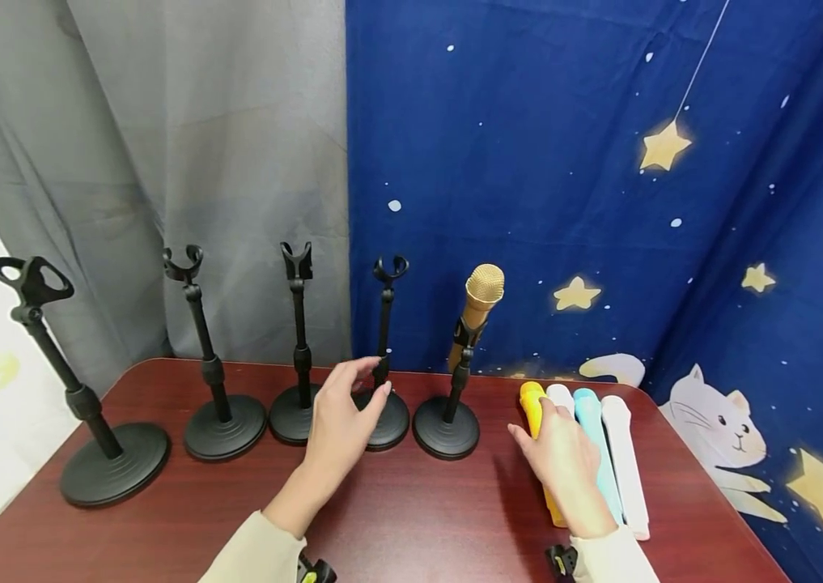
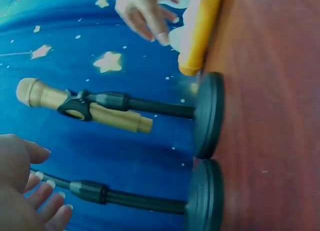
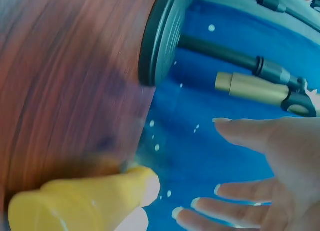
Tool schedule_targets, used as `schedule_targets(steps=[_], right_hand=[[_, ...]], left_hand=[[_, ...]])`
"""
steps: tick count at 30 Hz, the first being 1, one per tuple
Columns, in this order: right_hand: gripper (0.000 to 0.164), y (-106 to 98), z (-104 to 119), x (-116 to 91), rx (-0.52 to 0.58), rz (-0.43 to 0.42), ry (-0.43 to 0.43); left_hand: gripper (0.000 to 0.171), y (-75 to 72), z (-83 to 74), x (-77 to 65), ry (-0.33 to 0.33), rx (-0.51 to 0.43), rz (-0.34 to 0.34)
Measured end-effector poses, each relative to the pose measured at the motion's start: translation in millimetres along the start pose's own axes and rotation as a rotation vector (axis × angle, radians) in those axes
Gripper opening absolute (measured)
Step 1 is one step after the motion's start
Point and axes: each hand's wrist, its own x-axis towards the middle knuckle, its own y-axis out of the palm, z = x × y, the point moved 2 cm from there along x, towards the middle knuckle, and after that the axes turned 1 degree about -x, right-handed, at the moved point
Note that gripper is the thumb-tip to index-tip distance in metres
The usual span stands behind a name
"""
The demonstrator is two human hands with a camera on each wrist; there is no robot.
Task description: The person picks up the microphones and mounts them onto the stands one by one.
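Observation:
My left hand is in front of the fourth black microphone stand, thumb and fingers apart with nothing between them. In the left wrist view that stand's pole passes behind the fingertips. A gold microphone leans in the clip of the rightmost stand. Over the row of lying microphones my right hand hovers, fingers loosely spread. Those are a yellow microphone, a white microphone, a light blue microphone and another white microphone. The right wrist view shows the yellow microphone apart from the fingers.
To the left stand three more microphone stands with bare clips: the leftmost stand, the second and the third. Behind the reddish-brown table hang a grey curtain and a blue starry curtain.

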Motion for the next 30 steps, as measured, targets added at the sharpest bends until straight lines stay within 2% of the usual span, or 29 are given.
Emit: schedule_targets(steps=[5, 9, 15, 24, 30], right_hand=[[0.07, -1, -11, 2, -0.054, 0.017, 0.013], [0.061, 2, -16, 2, -0.077, 0.028, 0.015], [0.058, 6, -17, 3, -0.117, 0.08, 0.039], [0.058, 12, -18, 7, -0.163, 0.1, 0.047], [0.054, 19, -22, 9, -0.174, 0.135, 0.054]], left_hand=[[0.057, 1.8, -0.3, 14.5, -0.051, -0.019, -0.001], [0.066, 5.8, 4.4, 21.9, -0.093, -0.009, 0.044], [0.067, 10.4, 17.8, 34.2, -0.138, -0.01, 0.111], [0.068, 15.4, 33.3, 44.5, -0.274, -0.171, 0.202], [0.066, 20.6, 39.6, 44.2, -0.297, -0.223, 0.22]])
